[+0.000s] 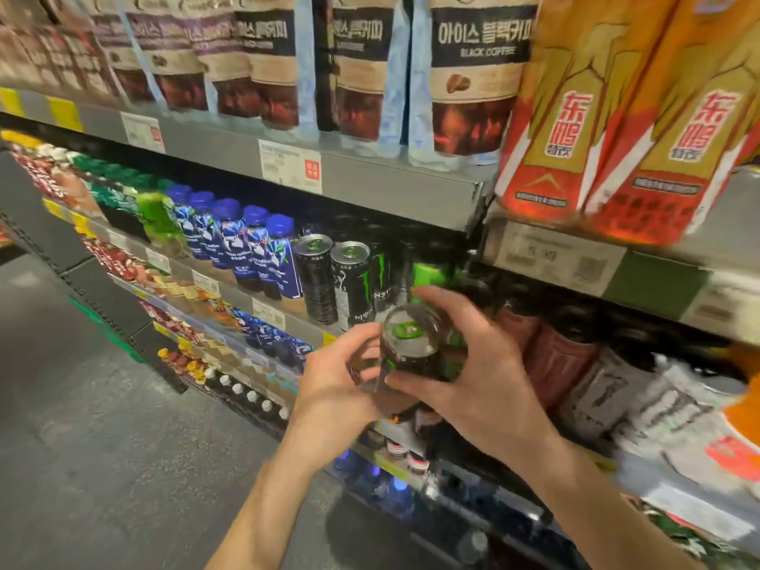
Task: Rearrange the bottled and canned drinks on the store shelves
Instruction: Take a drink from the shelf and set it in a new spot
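while both grip, left hand [335, 376] and right hand [473, 364] hold can [407, 347]

Bare forearms, no sleeves; left hand [341, 378], right hand [473, 376].

Head view, down onto near shelves [395, 187]

Both hands meet in front of the middle shelf [288, 312], the left hand [333, 376] on the left of a can [409, 347], the right hand [473, 364] on its right, the can between them. Just behind it on that shelf stand more cans [333, 277], and left of those a row of bottles [255, 248]. Right of the held can, further cans [575, 364] crowd the shelf. On the shelf above [370, 178], pouches [473, 76] line up, with tall bottles [596, 117] to their right. Lower shelves [246, 364] carry small bottles below.
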`<act>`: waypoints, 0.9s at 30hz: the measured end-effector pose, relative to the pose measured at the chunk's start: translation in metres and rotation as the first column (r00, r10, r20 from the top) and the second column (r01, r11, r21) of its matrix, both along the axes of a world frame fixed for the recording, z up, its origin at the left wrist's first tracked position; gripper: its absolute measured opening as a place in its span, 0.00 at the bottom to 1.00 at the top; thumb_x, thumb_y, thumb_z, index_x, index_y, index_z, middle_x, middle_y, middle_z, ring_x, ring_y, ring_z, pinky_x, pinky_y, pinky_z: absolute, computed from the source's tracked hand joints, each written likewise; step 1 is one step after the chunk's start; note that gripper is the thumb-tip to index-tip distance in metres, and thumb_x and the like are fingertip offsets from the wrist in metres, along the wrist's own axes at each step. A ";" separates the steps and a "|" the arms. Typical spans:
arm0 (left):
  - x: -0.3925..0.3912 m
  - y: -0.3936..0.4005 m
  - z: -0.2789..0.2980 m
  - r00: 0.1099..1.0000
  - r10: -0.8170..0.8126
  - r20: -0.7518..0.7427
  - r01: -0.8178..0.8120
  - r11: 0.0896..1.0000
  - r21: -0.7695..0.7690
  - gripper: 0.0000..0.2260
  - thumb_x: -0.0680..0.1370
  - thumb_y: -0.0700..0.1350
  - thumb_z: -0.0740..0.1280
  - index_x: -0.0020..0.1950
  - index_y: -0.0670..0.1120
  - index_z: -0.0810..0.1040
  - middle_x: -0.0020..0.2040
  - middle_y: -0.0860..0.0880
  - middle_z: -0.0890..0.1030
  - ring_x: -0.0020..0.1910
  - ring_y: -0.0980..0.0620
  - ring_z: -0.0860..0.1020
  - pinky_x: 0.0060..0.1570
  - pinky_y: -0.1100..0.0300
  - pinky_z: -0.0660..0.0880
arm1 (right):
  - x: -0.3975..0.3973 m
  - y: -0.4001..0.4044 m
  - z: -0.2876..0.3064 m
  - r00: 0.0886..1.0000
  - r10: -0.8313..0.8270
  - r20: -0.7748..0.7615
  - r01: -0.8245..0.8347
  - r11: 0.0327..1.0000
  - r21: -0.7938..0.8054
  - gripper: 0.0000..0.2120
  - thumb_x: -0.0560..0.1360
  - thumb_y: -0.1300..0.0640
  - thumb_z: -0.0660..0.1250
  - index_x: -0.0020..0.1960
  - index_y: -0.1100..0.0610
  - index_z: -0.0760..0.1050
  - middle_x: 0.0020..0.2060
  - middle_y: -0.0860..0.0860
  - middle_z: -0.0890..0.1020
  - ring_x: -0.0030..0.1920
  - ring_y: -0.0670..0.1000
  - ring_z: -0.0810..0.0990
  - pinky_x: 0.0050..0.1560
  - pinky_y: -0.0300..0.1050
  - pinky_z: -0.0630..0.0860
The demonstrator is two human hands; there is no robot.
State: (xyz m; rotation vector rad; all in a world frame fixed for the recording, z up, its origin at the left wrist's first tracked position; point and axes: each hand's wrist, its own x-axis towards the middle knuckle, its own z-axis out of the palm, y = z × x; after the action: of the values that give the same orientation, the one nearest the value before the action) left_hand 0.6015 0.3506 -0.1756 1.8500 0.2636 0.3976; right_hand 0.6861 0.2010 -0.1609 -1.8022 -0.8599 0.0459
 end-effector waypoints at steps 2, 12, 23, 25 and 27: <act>0.006 0.017 -0.005 1.000 -0.010 -0.019 0.011 0.997 0.075 0.26 0.66 0.34 0.80 0.56 0.58 0.79 0.49 0.63 0.83 0.48 0.64 0.81 0.47 0.72 0.75 | 0.002 0.014 0.000 0.994 -0.048 0.100 0.049 0.999 -0.014 0.34 0.62 0.54 0.84 0.65 0.51 0.77 0.56 0.43 0.81 0.58 0.43 0.80 0.60 0.40 0.76; 0.043 0.081 -0.018 0.992 -0.041 0.116 0.009 0.963 0.269 0.28 0.61 0.55 0.81 0.58 0.56 0.77 0.55 0.57 0.78 0.56 0.65 0.77 0.54 0.73 0.71 | 0.007 0.068 0.000 0.927 -0.373 0.036 0.373 0.928 0.012 0.28 0.60 0.54 0.85 0.57 0.45 0.81 0.52 0.39 0.83 0.55 0.40 0.81 0.57 0.40 0.78; 0.066 0.125 -0.019 0.959 -0.035 0.280 -0.162 0.744 0.649 0.32 0.64 0.49 0.81 0.66 0.45 0.77 0.67 0.48 0.74 0.67 0.47 0.71 0.68 0.49 0.70 | 0.024 0.114 -0.022 0.786 -0.594 0.171 0.606 0.795 -0.022 0.28 0.60 0.54 0.85 0.57 0.45 0.80 0.50 0.35 0.79 0.52 0.36 0.77 0.57 0.27 0.69; 0.072 0.132 -0.020 0.960 -0.068 0.272 -0.156 0.677 0.719 0.33 0.65 0.48 0.80 0.67 0.43 0.76 0.70 0.44 0.74 0.70 0.43 0.71 0.71 0.42 0.69 | 0.026 0.122 -0.024 0.758 -0.625 0.184 0.644 0.763 -0.062 0.26 0.62 0.50 0.83 0.59 0.43 0.81 0.51 0.36 0.81 0.54 0.45 0.79 0.56 0.38 0.71; 0.078 0.136 -0.020 0.970 -0.098 0.221 -0.114 0.620 0.776 0.33 0.67 0.49 0.79 0.69 0.42 0.75 0.71 0.43 0.73 0.72 0.43 0.70 0.74 0.42 0.64 | 0.029 0.126 -0.027 0.742 -0.648 0.172 0.668 0.737 -0.100 0.26 0.63 0.49 0.82 0.60 0.43 0.81 0.50 0.37 0.81 0.55 0.48 0.79 0.53 0.38 0.69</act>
State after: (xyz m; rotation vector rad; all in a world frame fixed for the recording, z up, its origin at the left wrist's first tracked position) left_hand 0.6799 0.4866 -0.1957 2.6386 -0.1130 0.8448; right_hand 0.7151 0.3271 -0.1882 -2.1887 -0.2512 -0.4824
